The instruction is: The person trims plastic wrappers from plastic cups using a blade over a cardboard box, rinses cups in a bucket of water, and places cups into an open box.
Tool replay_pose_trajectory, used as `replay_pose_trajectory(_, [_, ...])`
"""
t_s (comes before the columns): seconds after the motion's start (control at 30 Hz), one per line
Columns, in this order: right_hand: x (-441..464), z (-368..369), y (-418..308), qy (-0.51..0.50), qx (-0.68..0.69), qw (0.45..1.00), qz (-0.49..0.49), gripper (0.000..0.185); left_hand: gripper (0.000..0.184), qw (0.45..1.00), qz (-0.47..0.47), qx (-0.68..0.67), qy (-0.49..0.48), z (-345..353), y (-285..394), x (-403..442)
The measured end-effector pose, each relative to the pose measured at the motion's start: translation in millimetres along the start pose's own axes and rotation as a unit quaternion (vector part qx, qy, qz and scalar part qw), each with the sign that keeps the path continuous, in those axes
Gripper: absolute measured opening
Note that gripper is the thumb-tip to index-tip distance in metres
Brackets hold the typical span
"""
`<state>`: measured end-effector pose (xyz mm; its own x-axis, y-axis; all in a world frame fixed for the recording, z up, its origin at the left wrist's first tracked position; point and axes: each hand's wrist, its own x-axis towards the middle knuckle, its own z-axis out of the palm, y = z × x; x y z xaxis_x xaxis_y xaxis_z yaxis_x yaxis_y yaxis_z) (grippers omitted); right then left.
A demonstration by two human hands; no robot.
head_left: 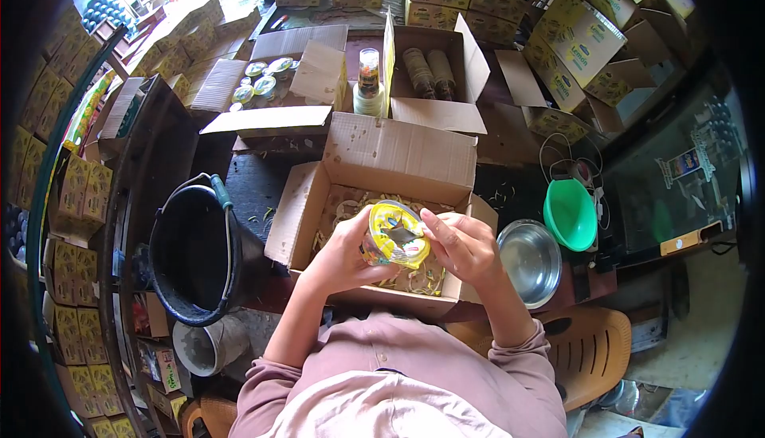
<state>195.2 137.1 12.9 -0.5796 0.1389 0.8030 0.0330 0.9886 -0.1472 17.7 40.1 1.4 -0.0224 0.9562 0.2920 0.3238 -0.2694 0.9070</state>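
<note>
A clear plastic cup with a printed yellow film lid [396, 235] is tilted toward me above an open cardboard box [402, 155]. My left hand [347, 251] wraps round the cup's left side and holds it. Thumb and forefinger of my right hand [464, 245] are pinched together at the lid's right edge; whatever lies between them is too small to make out. A dark, diamond-shaped patch shows in the middle of the lid. Loose pale strips [430, 274] are scattered over the bottom of the box below both hands.
A black bucket [191, 251] stands left of the box. On the right are a steel bowl [529, 263] and a green basin [570, 215]. Behind are a box of lidded cups [264, 85], a stack of cups [369, 95] and a box with cup stacks [430, 71].
</note>
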Motion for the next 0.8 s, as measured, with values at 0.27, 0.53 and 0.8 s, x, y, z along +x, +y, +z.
replay_pose_trajectory(0.27, [0.1, -8.1, 0.2, 0.000, -0.031, 0.999, 0.012, 0.043, 0.055, 0.999, 0.012, -0.007, -0.029, -10.7, 3.1, 0.9])
replay_pose_trajectory(0.53, [0.8, -3.4, -6.1, -0.024, -0.021, 0.999, 0.004, 0.044, 0.052, 0.992, -0.027, -0.081, -0.095, -5.1, -0.8, -1.2])
replay_pose_trajectory(0.8, [-1.6, 1.1, -3.2, -0.043, -0.001, 0.999, -0.003, 0.046, 0.045, 0.972, -0.066, -0.187, -0.124, -1.9, -17.5, -2.6])
